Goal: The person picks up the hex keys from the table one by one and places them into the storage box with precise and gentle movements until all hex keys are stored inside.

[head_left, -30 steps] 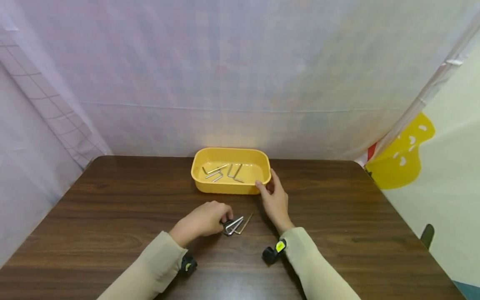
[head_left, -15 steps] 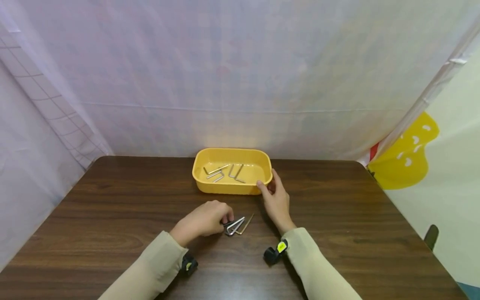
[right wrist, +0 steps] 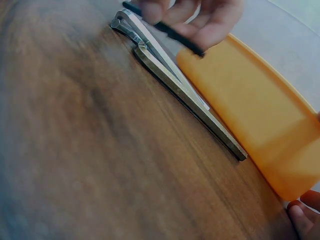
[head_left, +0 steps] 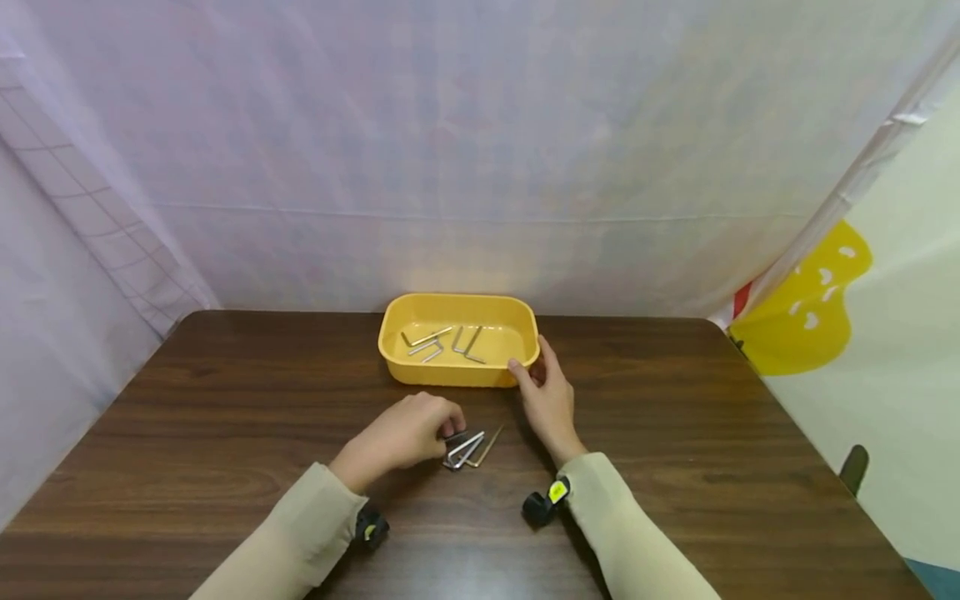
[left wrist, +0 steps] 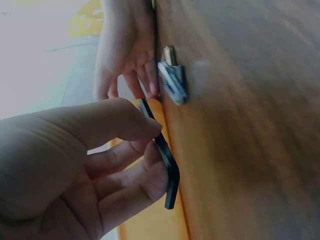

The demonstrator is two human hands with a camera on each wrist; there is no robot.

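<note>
The brown wooden table [head_left: 225, 433] lies under both hands, with a pale curtain [head_left: 450, 150] hanging well beyond them. Just ahead of the hands stands the yellow tray [head_left: 392, 360], holding several silver hex keys [head_left: 444, 342]. The right hand [head_left: 549, 402] rests against the tray's near right corner, thumb and fingers touching the rim; whether they clasp it cannot be told. The left hand [head_left: 402, 432] is nearer the body, fingers curled, pinching a black hex key [left wrist: 162, 150] between thumb and fingertips, lifted just off the wood. Between the two hands, just right of the left fingertips, a small pile of loose hex keys [head_left: 468, 448] lies on the table, silver ones with a brassy one alongside. The left knuckles hide the black key from the head view. Beige sleeves [head_left: 300, 533] cover both forearms.
</note>
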